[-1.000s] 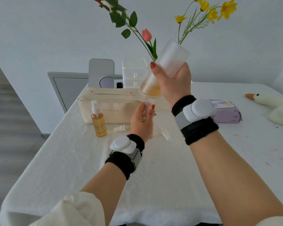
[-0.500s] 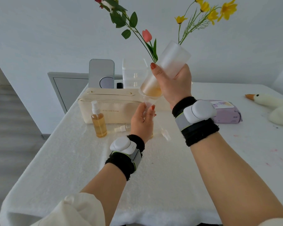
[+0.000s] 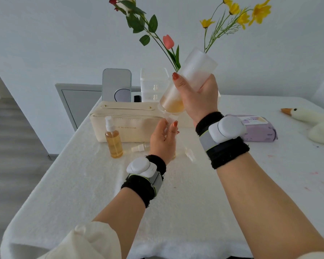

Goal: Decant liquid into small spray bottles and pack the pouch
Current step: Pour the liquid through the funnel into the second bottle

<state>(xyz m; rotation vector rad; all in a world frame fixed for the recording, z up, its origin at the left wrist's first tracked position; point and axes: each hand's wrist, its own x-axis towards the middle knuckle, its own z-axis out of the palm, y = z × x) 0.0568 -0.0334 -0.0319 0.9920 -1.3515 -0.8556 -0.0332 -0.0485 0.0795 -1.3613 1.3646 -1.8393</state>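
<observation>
Head view, frame centre — right hand fingers wrap the frosted bottle, tilted mouth-down into a clear funnel — gripped by left hand fingers

The frosted bottle seems tipped slightly steeper.

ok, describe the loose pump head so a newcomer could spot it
Find the cream pouch at the back of the white table. In front of it stands a spray bottle of amber liquid; between that bottle and the left hand lies the pump head. It is small, white, on its side, with no bottle attached.
</observation>
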